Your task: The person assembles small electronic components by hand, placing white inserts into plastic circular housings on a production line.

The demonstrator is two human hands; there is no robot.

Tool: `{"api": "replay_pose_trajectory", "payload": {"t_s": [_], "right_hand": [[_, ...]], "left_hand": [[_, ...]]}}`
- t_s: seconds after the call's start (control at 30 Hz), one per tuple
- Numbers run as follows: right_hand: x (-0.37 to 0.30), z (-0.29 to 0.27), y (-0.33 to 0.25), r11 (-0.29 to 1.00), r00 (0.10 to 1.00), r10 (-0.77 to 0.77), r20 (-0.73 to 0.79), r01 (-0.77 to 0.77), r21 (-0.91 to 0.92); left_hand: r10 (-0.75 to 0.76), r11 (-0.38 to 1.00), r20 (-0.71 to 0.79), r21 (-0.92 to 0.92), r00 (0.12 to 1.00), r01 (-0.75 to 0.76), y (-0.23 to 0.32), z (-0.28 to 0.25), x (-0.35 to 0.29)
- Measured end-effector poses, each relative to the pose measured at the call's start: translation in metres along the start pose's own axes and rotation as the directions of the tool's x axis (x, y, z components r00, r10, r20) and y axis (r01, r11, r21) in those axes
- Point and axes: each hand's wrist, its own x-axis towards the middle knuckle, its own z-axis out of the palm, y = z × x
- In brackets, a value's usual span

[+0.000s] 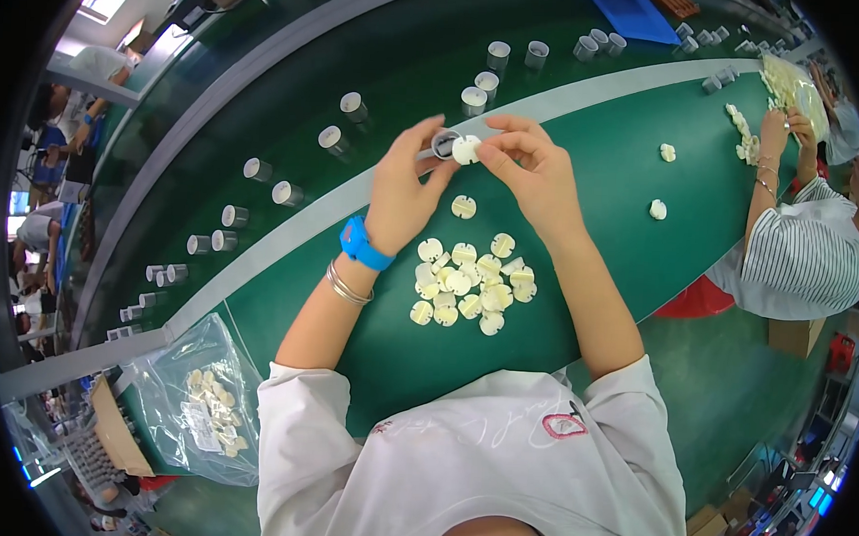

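Observation:
My left hand (406, 186) grips a grey cylindrical cup (444, 143), its open mouth turned toward me and to the right. Between the thumb and fingers of my right hand (534, 172) is a round cream-white disc (466, 150), held right at the cup's rim; whether it touches the rim I cannot tell. On the green table just below my hands lies a single notched cream disc (464, 207). Nearer to me, between my forearms, spreads a loose pile of similar discs (467, 281), some flat and some on edge.
Beyond the grey rail (288, 221), several grey cups (353, 107) stand on a dark green belt. A clear plastic bag of discs (214, 407) lies at the left. Two discs (658, 209) lie to the right, near a co-worker in a striped sleeve (803, 241). A blue tray (632, 13) is at the back.

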Motion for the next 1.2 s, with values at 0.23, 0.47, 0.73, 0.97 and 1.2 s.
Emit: {"api": "replay_pose_trajectory", "payload": {"t_s": [0.23, 0.47, 0.73, 0.97, 1.2], "right_hand": [[-0.007, 0.013, 0.001, 0.987, 0.996, 0.050, -0.076, -0.061, -0.149], [-0.009, 0.020, 0.005, 0.887, 0.992, 0.008, -0.124, -0.064, -0.458], [-0.009, 0.016, -0.002, 0.984, 0.991, 0.129, -0.038, -0.133, -0.115], [-0.011, 0.020, 0.000, 0.822, 0.983, -0.174, 0.056, 0.176, -0.542], [-0.012, 0.021, -0.005, 0.938, 0.997, -0.073, 0.015, 0.074, -0.338]], "left_hand": [[0.097, 0.992, 0.044, 0.073, 0.994, -0.100, -0.005, -0.004, -0.007], [0.113, 0.992, 0.002, 0.046, 0.994, -0.113, -0.009, 0.001, -0.012], [-0.008, 0.988, 0.095, -0.153, 0.995, 0.023, -0.002, -0.001, -0.012], [-0.175, 0.954, 0.088, -0.231, 0.981, 0.191, -0.003, 0.003, -0.015], [-0.315, 0.932, 0.016, -0.183, 0.949, 0.313, -0.012, 0.004, -0.012]]}}
